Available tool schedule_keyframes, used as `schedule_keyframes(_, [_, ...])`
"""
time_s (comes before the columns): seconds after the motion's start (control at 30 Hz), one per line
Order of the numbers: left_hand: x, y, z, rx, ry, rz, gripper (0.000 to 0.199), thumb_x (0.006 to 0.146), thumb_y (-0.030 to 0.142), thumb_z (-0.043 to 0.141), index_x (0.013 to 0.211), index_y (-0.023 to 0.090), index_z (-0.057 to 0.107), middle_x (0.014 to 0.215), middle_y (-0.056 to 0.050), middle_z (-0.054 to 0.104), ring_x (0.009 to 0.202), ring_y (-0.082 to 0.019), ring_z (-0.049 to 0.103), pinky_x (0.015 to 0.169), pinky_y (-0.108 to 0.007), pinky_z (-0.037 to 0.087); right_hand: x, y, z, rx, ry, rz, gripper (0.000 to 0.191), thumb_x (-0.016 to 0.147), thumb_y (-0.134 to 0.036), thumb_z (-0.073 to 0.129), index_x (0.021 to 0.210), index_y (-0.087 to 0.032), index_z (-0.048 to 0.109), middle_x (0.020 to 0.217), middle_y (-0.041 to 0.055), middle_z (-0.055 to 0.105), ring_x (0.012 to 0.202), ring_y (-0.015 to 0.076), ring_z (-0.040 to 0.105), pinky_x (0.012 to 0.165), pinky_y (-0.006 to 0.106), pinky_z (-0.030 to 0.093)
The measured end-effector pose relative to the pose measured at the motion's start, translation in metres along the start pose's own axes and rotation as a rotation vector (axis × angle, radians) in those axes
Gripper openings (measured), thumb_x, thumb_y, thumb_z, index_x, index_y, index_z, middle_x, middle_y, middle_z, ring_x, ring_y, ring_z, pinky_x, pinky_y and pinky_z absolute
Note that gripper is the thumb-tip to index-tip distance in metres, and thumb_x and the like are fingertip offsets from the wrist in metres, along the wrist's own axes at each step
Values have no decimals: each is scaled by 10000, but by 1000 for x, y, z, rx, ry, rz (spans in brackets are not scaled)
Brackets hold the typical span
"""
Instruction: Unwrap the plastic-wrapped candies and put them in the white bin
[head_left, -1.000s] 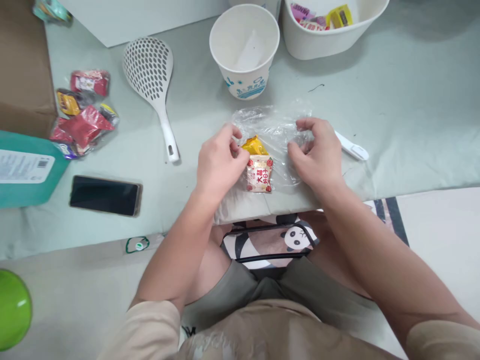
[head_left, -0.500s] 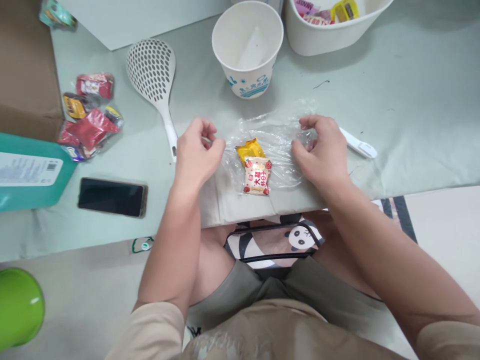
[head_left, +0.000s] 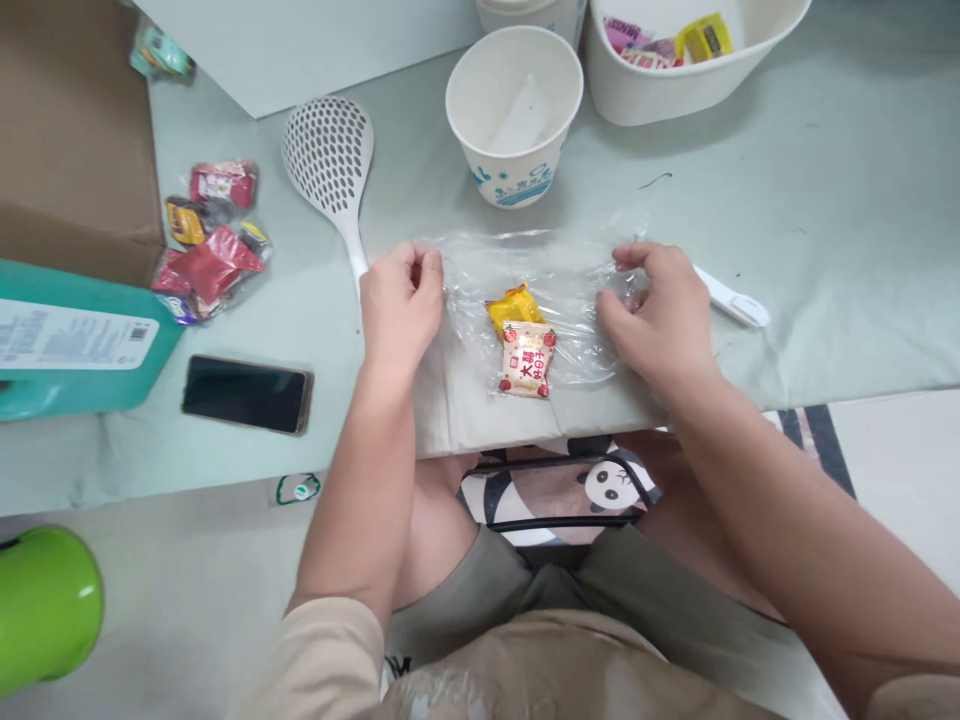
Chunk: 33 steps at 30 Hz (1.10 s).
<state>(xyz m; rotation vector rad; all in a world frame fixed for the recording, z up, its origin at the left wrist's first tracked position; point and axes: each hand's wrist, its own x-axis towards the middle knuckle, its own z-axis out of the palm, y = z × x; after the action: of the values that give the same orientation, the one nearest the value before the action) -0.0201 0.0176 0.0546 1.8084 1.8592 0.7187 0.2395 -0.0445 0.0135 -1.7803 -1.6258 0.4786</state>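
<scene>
A clear plastic bag (head_left: 581, 345) lies spread on the table in front of me. Two wrapped candies sit at its left part: a yellow one (head_left: 516, 303) and, overlapping it, a cream one with red print (head_left: 527, 358). I cannot tell whether they are in the bag or on it. My left hand (head_left: 403, 308) pinches the bag's upper left edge between thumb and fingers. At the bag's right end, my right hand (head_left: 662, 310) is curled with thumb and forefinger apart; its other fingers are partly hidden and rest against the plastic.
A white skimmer (head_left: 328, 155) lies left of the bag, its handle end behind my left hand. Beyond stand a paper cup (head_left: 514, 175) and a white tub (head_left: 660, 95) with candies. Further left are bagged candies (head_left: 221, 265), a phone (head_left: 247, 393) and a teal container (head_left: 142, 375).
My left hand has closed on the bag's left edge, and the plastic is drawn out straighter toward it. My right hand stays at the right end. The whole view has shifted slightly.
</scene>
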Motion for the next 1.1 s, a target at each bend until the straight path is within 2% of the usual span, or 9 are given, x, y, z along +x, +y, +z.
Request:
schedule_keyframes(0.23, [7,-13,-6,61,47,-28,264,971,417,551,780,241,600,645,0,553,693,-194,574,694,-353,427,0,7,2,15,74,-46,300,902,-350,633,1183,-247,632,1159,115,704,769,216,651,817,492,608])
schedule_keyframes(0.37, [6,-15,-11,37,86,-38,215,957,463,574,896,262,622,654,4,609,694,-199,597,711,-358,457,-2,11,-1,8,69,-37,345,911,-352,617,1242,-256,630,1218,122,659,798,219,659,796,489,610])
schedule_keyframes(0.47, [-7,-4,-16,-14,-35,45,198,959,468,596,1037,287,617,641,32,606,642,-178,587,690,-344,462,-8,5,-8,-21,87,-65,373,918,-349,604,1280,-265,631,1308,157,584,974,282,686,838,513,603])
schedule_keyframes(0.57, [-24,12,-21,-46,-227,141,227,881,433,677,1048,291,618,568,71,549,566,-153,532,643,-323,435,-18,-9,-17,-115,143,-162,309,911,-337,604,1204,-263,670,1308,180,579,1192,354,630,987,575,553])
schedule_keyframes(0.67, [-39,19,-27,60,-376,175,286,787,349,718,1056,285,647,553,78,576,560,-158,550,612,-314,395,-34,-28,-22,-187,72,-250,223,922,-328,580,1107,-290,699,1242,153,641,1234,378,609,1058,634,493])
schedule_keyframes(0.8, [-47,12,-31,186,-509,213,333,739,203,632,1051,294,703,596,60,671,571,-176,589,593,-312,383,-50,-41,-22,-250,-1,-272,178,932,-298,578,1004,-338,735,1300,98,666,1351,409,541,1109,698,388])
schedule_keyframes(0.9, [-49,3,-34,181,-531,228,275,725,163,565,914,275,730,572,42,661,543,-173,568,576,-317,382,-51,-32,-20,-263,19,-235,187,911,-294,601,1026,-322,746,1375,110,635,1408,443,476,1111,735,340])
schedule_keyframes(1.03, [-48,-2,-37,168,-508,199,238,696,157,565,835,258,728,557,25,653,544,-183,564,563,-318,389,-36,-4,-18,-266,22,-130,417,861,-341,638,1270,-267,681,1326,172,620,1372,477,468,1080,766,339])
schedule_keyframes(1.1, [-46,-4,-39,147,-532,165,241,687,149,575,843,257,723,548,26,649,547,-190,567,566,-321,394,-27,8,-17,-269,30,-98,477,852,-363,642,1314,-243,652,1310,183,608,1354,479,472,1072,767,347])
